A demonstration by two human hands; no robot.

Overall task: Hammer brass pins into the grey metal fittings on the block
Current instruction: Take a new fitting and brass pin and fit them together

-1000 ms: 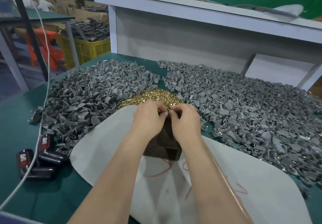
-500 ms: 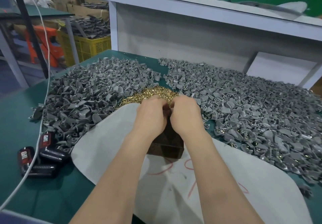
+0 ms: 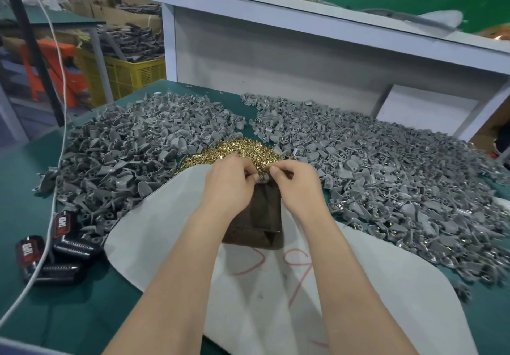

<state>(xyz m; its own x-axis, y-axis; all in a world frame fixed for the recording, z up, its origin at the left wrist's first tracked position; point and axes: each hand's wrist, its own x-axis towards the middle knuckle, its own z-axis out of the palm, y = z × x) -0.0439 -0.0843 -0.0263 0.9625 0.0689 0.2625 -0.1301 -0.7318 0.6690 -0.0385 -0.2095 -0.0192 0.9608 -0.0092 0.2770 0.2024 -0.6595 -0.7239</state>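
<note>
Squarely at the middle of a green table point(image 3: 24, 189), a person's left hand point(image 3: 230, 187) and right hand point(image 3: 299, 187) curl their fingertips together, pinching a small grey fitting point(image 3: 263, 179) at the far top edge of the dark brown block point(image 3: 255, 226). The block stands on a white sheet point(image 3: 154, 238), with the brass pins point(image 3: 237, 149) heaped just beyond it. Loose fittings flank it in a left pile point(image 3: 124, 156) and a right pile point(image 3: 400, 183), with battery packs point(image 3: 59, 247) and a white cable point(image 3: 56, 144) at near left; the hands cover the block's top, so whether either holds a pin cannot be told.
</note>
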